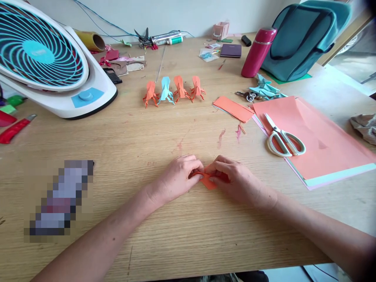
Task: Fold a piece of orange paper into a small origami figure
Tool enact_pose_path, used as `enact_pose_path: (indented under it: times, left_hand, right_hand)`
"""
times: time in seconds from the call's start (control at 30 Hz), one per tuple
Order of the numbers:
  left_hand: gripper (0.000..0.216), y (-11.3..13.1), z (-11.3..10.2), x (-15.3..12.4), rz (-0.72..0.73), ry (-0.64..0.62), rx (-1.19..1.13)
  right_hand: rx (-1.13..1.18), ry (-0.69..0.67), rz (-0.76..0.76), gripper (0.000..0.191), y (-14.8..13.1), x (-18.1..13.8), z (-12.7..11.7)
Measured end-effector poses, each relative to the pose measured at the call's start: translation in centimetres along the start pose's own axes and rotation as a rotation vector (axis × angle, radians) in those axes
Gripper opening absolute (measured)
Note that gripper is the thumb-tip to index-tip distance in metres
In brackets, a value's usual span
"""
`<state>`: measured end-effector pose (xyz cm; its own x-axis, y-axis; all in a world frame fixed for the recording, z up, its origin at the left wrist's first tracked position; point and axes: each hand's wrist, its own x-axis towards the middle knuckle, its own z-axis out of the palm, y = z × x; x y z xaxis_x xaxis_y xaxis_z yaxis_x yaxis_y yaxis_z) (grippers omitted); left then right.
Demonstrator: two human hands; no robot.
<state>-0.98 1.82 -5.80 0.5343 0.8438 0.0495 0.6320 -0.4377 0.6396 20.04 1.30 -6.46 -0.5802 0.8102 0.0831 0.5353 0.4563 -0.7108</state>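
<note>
Both hands meet over the wooden table around a small folded piece of orange paper (209, 182). My left hand (182, 175) pinches its left side between thumb and fingers. On the other side, my right hand (235, 178) grips the paper, its thumb below and fingers curled over. The fingers cover much of the paper, so its full shape is hidden. Beyond the hands stands a row of several folded paper figures; one is light blue (166, 90), the others orange, such as the rightmost orange figure (196, 87).
White-handled scissors (286, 141) lie on large orange sheets (329, 129) at right. Nearby are orange strips (234, 109), keys (249, 96), a pink bottle (258, 53) and a teal bag (299, 43). A fan (100, 90), a red cutter (16, 131) and a pixelated object (60, 197) occupy the left.
</note>
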Motion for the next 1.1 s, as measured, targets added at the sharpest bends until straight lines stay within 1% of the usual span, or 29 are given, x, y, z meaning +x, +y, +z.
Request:
enact_pose_path:
  times: [0.13, 0.27, 0.37, 0.53, 0.73, 0.93, 1.1]
  left_hand:
    - [0.014, -0.1, 0.1, -0.6, 0.063, 0.034, 0.036]
    - [0.01, -0.4, 0.3, -1.3, 0.143, 0.073, 0.101]
    - [0.012, -0.7, 0.4, -1.8, 0.199, 0.089, 0.185]
    - [0.014, -1.0, 0.4, -2.1, 0.293, 0.119, 0.297]
    - [0.016, -1.4, 0.4, -2.2, 0.347, 0.128, 0.32]
    - [0.018, -1.5, 0.3, -2.2, 0.424, 0.135, 0.392]
    - [0.019, -1.5, 0.2, -2.2, 0.5, 0.176, 0.477]
  right_hand:
    - [0.024, 0.006, -0.052, 0.017, 0.5, -0.1, 0.0]
    - [0.058, 0.001, -0.11, 0.024, 1.1, -0.4, -0.1]
    - [0.079, -0.016, -0.151, 0.028, 1.4, -0.5, -0.2]
    - [0.098, -0.005, -0.215, 0.025, 2.0, -0.7, -0.4]
    - [0.135, -0.069, -0.278, 0.036, 3.0, -1.0, -0.9]
    - [0.092, -0.127, -0.311, 0.039, 2.9, -1.1, -1.6]
    - [0.027, -0.129, -0.381, 0.036, 3.0, -1.2, -1.7]
